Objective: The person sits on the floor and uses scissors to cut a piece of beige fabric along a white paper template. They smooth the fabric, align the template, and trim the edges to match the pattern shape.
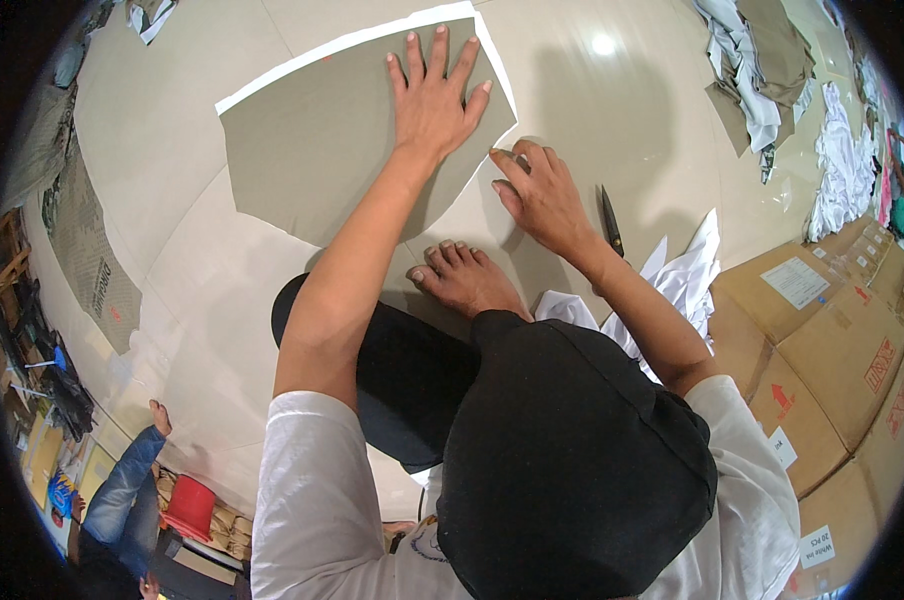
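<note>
A grey-brown fabric panel (312, 150) lies flat on the floor, with a white layer (362, 45) showing along its far and right edges. My left hand (434, 108) presses flat on the panel near its far right corner, fingers spread. At the panel's right edge is my right hand (544, 195), its fingers bent and the thumb apart from the index finger. That index fingertip touches or nearly touches the white edge. Dark pointed scissors (609, 220) rest on the floor just right of my right hand, their handles partly hidden by my forearm.
Crumpled white cloth (687, 275) lies beside my right forearm. Cardboard boxes (822, 340) stand at the right. Cloth pieces (747, 70) are heaped at the far right, and a printed grey sheet (87, 250) lies left. My bare foot (467, 278) is close to the panel. Another person's leg (127, 480) shows lower left.
</note>
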Motion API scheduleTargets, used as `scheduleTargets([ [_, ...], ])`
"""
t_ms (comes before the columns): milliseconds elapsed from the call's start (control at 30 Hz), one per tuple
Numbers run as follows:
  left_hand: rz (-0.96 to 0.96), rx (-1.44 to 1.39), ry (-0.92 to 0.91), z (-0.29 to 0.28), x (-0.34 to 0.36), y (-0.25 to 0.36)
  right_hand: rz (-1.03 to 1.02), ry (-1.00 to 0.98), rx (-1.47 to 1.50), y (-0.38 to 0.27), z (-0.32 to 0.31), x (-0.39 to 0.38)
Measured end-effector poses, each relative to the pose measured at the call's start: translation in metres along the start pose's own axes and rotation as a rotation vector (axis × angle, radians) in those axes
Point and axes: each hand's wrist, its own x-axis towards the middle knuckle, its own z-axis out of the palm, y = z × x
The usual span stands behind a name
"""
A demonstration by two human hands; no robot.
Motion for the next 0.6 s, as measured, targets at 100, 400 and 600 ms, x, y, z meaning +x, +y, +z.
scheduleTargets([
  [100, -0.001, 0.000, 0.004, 0.0016, 0.0010, -0.0007, -0.042, -0.004, -0.006, 0.0045, -0.0010, 0.0015],
  [400, -0.016, 0.018, -0.024, 0.0010, 0.0016, 0.0005, -0.061, -0.043, 0.018, 0.0076, -0.0048, 0.0025],
  [600, -0.007, 0.034, 0.011, 0.0073, -0.0003, -0.0030, -0.067, -0.071, -0.003, 0.0059, -0.0071, 0.0048],
])
